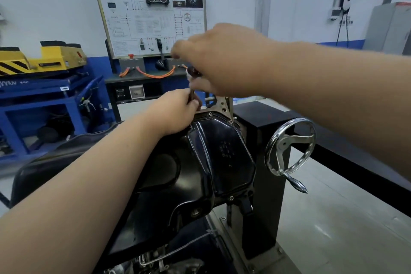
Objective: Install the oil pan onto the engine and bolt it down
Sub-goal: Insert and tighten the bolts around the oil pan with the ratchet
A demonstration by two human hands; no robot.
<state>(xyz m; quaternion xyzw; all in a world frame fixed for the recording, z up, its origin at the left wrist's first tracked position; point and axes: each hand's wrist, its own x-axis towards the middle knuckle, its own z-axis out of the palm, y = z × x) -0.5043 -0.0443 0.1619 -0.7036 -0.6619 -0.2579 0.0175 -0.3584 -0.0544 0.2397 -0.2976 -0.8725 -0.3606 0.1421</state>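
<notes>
- Glossy black oil pan (213, 158) in mid-scene, seated atop the engine (155, 260), with 3 bolts (231, 197) visible along its rim.
- Slim driver (191, 93) upright over the pan's far-left corner, metal shaft below, dark handle above.
- Left hand (175, 111) resting on the pan's far edge, fingers curled, pinching the shaft low down.
- Right hand (222, 60) above it, blurred, fingers closed round the handle.
- Chrome handwheel (291, 147) just right of the pan, on the black stand (258, 138).
- Wiring-diagram board (151, 15) against the far wall.
- Yellow lift (44, 58) far left, on a blue frame (44, 95).
</notes>
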